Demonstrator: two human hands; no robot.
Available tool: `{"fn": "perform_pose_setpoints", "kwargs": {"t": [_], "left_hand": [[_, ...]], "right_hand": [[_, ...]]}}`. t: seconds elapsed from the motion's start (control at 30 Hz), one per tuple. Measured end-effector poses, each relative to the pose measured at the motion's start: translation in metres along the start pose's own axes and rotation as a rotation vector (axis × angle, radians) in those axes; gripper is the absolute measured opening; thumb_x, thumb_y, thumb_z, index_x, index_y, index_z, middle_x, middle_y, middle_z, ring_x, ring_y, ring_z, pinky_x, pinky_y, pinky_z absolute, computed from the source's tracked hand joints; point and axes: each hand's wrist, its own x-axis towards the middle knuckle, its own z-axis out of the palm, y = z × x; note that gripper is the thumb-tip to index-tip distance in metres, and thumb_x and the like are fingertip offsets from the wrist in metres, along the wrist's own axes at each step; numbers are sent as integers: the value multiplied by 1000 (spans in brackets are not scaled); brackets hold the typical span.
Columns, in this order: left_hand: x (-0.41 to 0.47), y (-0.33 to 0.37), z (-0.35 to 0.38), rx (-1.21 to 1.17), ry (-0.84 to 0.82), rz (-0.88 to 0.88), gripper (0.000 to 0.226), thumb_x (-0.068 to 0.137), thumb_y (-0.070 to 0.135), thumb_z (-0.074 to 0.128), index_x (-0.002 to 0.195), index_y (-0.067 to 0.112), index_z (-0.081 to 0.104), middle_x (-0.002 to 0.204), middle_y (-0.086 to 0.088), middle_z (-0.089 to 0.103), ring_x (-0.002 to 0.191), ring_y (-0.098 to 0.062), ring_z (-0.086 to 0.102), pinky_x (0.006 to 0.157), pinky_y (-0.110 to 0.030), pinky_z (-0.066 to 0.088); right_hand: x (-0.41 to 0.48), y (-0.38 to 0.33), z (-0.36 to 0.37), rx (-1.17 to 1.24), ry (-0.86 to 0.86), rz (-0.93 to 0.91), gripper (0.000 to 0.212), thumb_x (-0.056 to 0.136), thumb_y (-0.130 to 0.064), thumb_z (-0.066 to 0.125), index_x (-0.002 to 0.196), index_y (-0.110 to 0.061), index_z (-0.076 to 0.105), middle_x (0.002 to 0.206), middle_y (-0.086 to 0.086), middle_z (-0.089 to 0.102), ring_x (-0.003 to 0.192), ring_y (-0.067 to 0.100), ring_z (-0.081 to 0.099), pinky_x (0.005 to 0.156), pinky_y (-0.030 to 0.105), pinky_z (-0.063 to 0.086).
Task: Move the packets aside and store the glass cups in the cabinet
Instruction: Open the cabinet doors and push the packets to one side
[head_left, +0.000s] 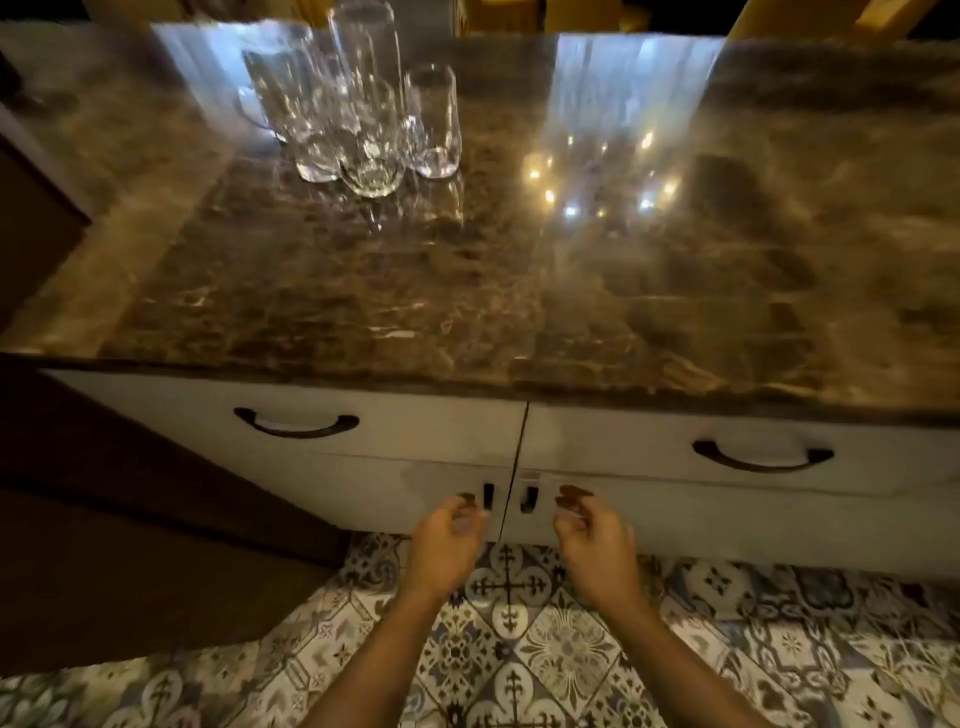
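The glass cups stand upright, long axes vertical, clustered at the far left of the brown marble surface. Below, the left hand and right hand hover empty (fingers loosely curled) beside the cabinet door handles, above patterned floor tiles.

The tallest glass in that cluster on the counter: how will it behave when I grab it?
The tallest glass looks narrow for its height, so probably tippy if nudged. Other glasses stand close around it, so it may clink against them. Smooth clear walls and the polished marble counter suggest it is slippery and breakable.
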Motion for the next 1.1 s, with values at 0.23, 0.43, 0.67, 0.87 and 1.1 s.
{"fn": "perform_pose_setpoints", "kwargs": {"t": [0.23,0.43,0.67,0.87,1.1], "left_hand": [[58,-30,31,-201,39,-163,30,72,47,60,94,29,70,101,-2,77,98,-26,72,94,-51,58],[53,-24,32,-332,-11,-203,37,94,54,58,110,22,65,98,-12,77,88,-25,74,62,-31,55],[18,-23,23,-86,-54,-95,55,85,81,40,101,33,61,88,-2,67,85,-22,68,86,-43,58],[-21,-47,18,-69,-102,-40,109,55,107,29,129,33,60,123,-3,69,111,-26,64,102,-53,51],[-70,-71,7,100,-30,-171,125,64,102,4,116,12,72,107,-21,72,100,-38,67,96,-50,50]], "right_hand": [[40,33,54,258,8,144,17,93,-20,68,110,-22,67,91,-10,65,93,19,62,81,29,45],[35,31,78,601,-13,263,28,94,-42,64,119,-33,56,123,4,68,106,23,71,83,34,62],[-2,25,67,535,-112,307,73,88,-74,53,140,-24,39,135,0,55,100,19,70,68,22,50],[-45,26,59,484,-114,339,116,55,-104,41,136,-21,41,127,-6,56,107,21,67,71,26,53],[-92,43,52,436,-99,471,96,68,-95,45,133,-24,38,115,-5,60,104,22,65,75,36,50]]}}
